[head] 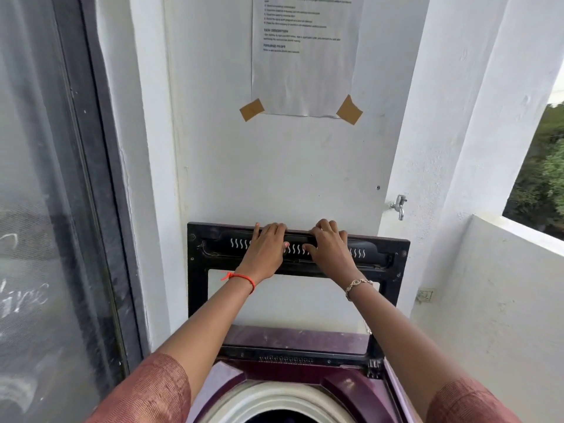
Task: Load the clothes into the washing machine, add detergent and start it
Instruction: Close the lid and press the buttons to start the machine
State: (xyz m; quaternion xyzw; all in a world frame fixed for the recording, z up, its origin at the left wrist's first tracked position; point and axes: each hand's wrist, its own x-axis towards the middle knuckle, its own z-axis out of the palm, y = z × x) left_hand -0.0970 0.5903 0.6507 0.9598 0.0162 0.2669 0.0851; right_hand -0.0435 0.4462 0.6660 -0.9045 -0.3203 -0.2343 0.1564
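Note:
The purple top-loading washing machine (351, 389) stands below me with its drum opening (274, 404) showing a white rim. Its black-framed lid (198, 270) is raised upright against the white wall. My left hand (265, 251) and my right hand (329, 251) both rest on the lid's top bar, fingers curled over its upper edge and thumbs pressed on the underside. No clothes or detergent are in view.
A printed sheet (305, 56) is taped to the wall above the lid. A metal tap (399, 206) sticks out at the right. A glass door (45, 209) with a dark frame is on the left, and a low white balcony wall (503, 285) on the right.

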